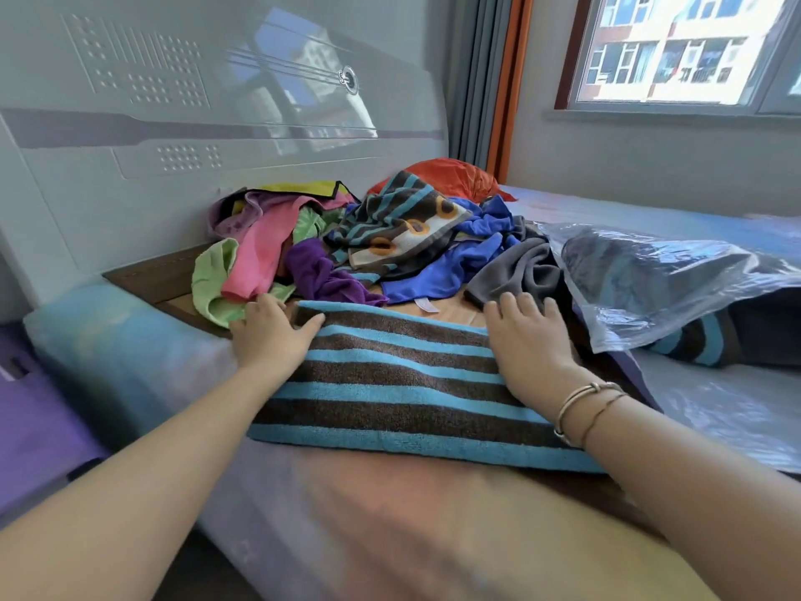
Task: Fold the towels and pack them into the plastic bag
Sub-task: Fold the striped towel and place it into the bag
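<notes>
We see a bed (130,362) filling most of the view, w/ a pale headboard (216,123) from 9 to 12 o'clock and a window (693,49) at 1–2 o'clock.

Next biggest: the striped towel (390,383), brown & blue, lying flat at centre, already folded into a long band running 9 to 3 o'clock.

At 3 o'clock lies the plastic bag (676,279), clear, on its side, mouth toward centre; a folded striped towel (711,340) of the same pattern shows inside & pokes out at its lower edge.

At 12 o'clock, just beyond the flat towel, the unfolded pile (368,236): pink, green, purple, blue, grey cloths, plus another striped one w/ orange rings on top. An orange bundle (450,175) sits behind it, approx. 12–1 o'clock.

Left hand (271,331) rests on the towel's far-left corner at 10 o'clock, fingers spread flat, thumb laid on the cloth; not pinching anything.

Right hand (529,340) presses the far-right end at 2 o'clock, palm down, fingers straight & close together.

Smallest: two thin bracelets (585,405) on the right wrist.
</notes>
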